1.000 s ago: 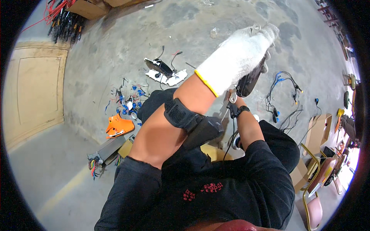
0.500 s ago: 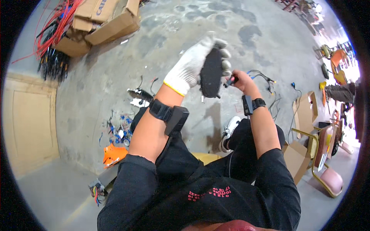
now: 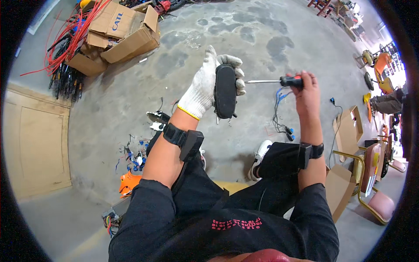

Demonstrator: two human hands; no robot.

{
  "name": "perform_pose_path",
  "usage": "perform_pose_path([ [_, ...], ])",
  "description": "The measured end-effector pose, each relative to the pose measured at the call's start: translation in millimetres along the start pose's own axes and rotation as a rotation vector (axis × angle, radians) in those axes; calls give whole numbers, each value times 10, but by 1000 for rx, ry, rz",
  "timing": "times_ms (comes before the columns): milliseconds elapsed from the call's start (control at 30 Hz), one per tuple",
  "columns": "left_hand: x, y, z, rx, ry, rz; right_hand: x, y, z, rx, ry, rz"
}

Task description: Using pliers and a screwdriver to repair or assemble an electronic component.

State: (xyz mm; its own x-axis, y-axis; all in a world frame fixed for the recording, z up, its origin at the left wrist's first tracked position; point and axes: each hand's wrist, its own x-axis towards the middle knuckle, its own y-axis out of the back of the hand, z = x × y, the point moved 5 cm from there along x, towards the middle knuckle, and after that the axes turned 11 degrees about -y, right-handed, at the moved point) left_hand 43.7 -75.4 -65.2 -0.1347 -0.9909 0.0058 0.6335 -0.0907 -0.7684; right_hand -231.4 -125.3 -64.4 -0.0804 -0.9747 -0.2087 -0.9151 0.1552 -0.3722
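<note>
My left hand (image 3: pixel 200 89), in a white knit glove with a yellow cuff edge, is closed around a long, rounded black part (image 3: pixel 225 92). Its broad dark face is turned up, and a small stub sticks out at the lower end; what kind of part it is cannot be told. Bare, my right hand (image 3: pixel 308 94) grips a screwdriver (image 3: pixel 290 81) by its black and red handle. The thin metal shaft points left at the gloved fingers, its tip close beside them. Whether the tip touches the part or glove cannot be told.
Cardboard boxes (image 3: pixel 124 46) and red cables (image 3: pixel 65 37) lie at the far left. Wires with blue connectors (image 3: pixel 279 109) rest on the concrete floor. Small scraps (image 3: pixel 136 157) and an orange piece (image 3: pixel 128 183) are left of my legs. A pink-seated chair (image 3: pixel 380 204) stands right.
My right hand has moved right, away from the black part, bringing the screwdriver's shaft into plain sight. My left hand has shifted slightly left with the part, whose face is turned more upward.
</note>
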Motion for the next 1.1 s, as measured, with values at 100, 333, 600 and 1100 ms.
perform_pose_path([
  [100, 28, 14, -62, 11, 26, 17, -30, 49, -132, 59, 78, 37],
  [333, 66, -8, -198, 160, 91, 96, -179, -130, -206, 65, 207, 8],
  [600, 129, 39, -273, 174, 112, 78, -259, -231, -223, -73, 327, 26],
  [1100, 107, 36, -249, 202, 131, 139, -407, -313, -210, -186, 548, -77],
])
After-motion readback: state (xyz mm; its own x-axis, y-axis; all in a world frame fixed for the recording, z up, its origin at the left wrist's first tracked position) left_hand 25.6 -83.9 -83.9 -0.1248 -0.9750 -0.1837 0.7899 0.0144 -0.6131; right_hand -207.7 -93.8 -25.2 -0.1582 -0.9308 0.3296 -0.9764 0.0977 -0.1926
